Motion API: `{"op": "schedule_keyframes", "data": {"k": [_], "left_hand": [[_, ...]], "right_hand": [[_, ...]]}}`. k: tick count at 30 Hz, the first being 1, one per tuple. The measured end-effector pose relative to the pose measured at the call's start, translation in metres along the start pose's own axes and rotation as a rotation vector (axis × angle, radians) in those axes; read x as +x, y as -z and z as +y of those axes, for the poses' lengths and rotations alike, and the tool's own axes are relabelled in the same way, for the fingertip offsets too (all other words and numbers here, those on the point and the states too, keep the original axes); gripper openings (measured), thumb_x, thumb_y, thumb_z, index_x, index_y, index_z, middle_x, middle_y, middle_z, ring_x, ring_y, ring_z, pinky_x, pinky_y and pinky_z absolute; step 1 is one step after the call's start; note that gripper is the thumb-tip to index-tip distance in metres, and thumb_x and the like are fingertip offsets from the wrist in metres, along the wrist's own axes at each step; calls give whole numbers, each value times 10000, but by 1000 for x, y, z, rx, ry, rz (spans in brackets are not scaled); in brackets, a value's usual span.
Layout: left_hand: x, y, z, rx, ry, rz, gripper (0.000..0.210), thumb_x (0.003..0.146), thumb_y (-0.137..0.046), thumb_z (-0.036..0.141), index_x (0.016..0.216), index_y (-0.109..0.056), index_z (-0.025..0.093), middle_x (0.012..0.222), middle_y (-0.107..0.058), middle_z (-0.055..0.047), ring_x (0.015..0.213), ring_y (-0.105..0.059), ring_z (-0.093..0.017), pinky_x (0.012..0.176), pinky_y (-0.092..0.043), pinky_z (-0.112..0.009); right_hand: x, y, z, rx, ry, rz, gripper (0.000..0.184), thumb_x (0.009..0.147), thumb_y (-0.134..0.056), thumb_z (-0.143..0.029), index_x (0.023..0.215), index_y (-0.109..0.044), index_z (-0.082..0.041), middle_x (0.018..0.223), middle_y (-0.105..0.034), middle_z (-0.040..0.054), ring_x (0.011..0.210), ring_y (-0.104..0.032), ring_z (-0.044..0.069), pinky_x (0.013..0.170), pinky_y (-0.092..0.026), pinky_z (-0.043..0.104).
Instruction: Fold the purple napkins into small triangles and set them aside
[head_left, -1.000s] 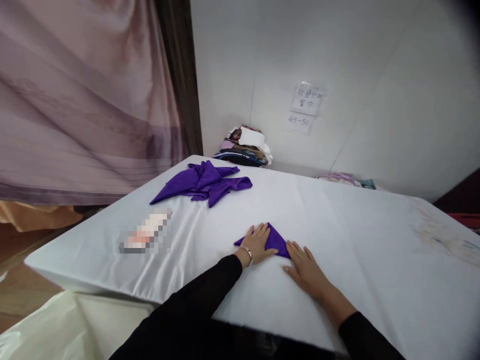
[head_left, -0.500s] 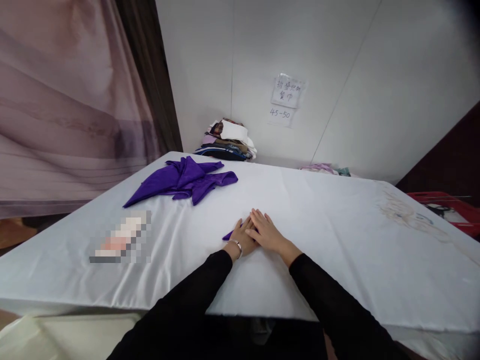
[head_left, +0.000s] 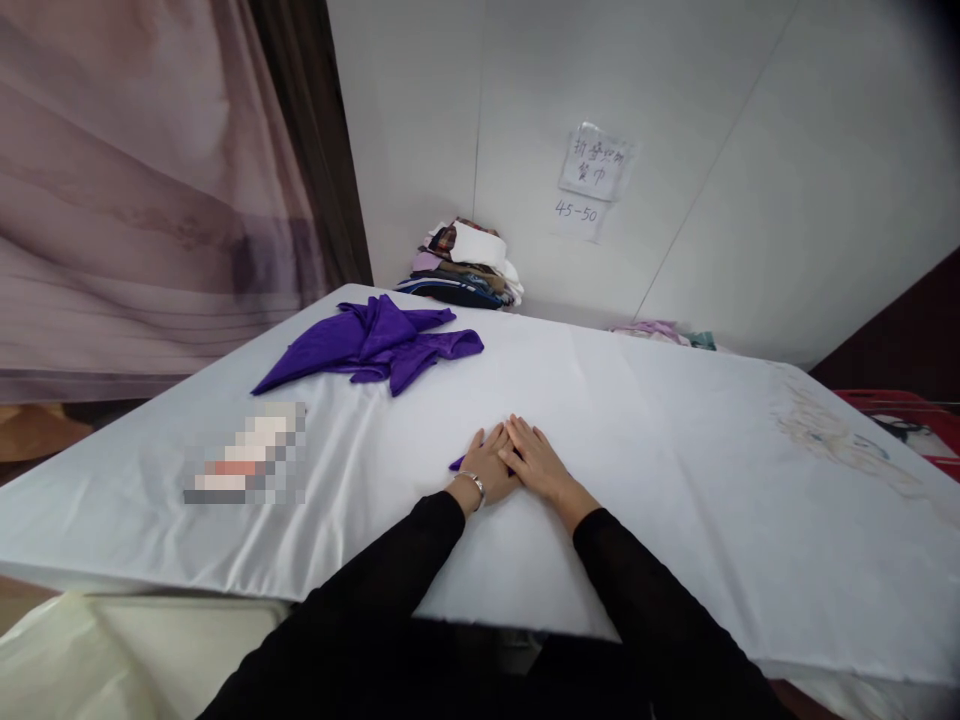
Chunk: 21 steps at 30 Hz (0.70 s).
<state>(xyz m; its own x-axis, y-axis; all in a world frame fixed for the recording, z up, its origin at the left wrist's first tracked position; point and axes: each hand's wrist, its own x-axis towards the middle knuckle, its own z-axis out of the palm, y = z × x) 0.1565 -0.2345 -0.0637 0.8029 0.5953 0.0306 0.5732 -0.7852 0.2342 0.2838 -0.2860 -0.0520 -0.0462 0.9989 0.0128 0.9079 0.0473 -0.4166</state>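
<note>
A small piece of purple cloth (head_left: 456, 464) lies on the white-covered table (head_left: 660, 480), mostly hidden beneath my hands. Its pointed edge sticks out to the left of my left hand. My left hand (head_left: 491, 466) rests flat on it, fingers stretched out, with a silver bracelet at the wrist. Partly overlapping it, my right hand (head_left: 540, 462) also lies flat with its fingers extended. Farther back on the left, a loose heap of purple cloth (head_left: 375, 338) spreads in crumpled folds.
A blurred-out flat object (head_left: 247, 455) lies on the left of the table. Folded clothes (head_left: 465, 265) are stacked beyond the back edge, by the wall. Handwritten papers (head_left: 592, 175) hang there. A red basket (head_left: 907, 420) stands at right, a pale container (head_left: 187, 640) below left.
My view has shifted slightly. My right hand has slid a little off the left one toward the right and lies flatter; the purple cloth beneath stays in place.
</note>
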Motion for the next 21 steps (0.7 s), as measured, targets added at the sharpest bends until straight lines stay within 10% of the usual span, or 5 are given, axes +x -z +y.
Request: {"op": "schedule_keyframes", "data": {"k": [13, 21], "left_hand": [[-56, 9, -56, -17, 148, 56, 694, 846, -345, 607, 1381, -341, 164, 1471, -288, -108, 1370, -192, -258, 1105, -121, -487], [-72, 16, -70, -299, 258, 380, 287, 861, -447, 345, 984, -665, 206, 1018, -686, -30, 995, -591, -163, 915, -445, -305]], "right_hand": [[4, -11, 3, -161, -1, -23, 754, 870, -169, -645, 1432, -226, -145, 1515, -155, 77, 1392, -64, 211, 1100, -61, 409], [4, -13, 5, -179, -7, -25, 758, 868, -125, -651, 1436, -217, -158, 1517, -147, 69, 1394, -46, 201, 1102, -49, 398]]}}
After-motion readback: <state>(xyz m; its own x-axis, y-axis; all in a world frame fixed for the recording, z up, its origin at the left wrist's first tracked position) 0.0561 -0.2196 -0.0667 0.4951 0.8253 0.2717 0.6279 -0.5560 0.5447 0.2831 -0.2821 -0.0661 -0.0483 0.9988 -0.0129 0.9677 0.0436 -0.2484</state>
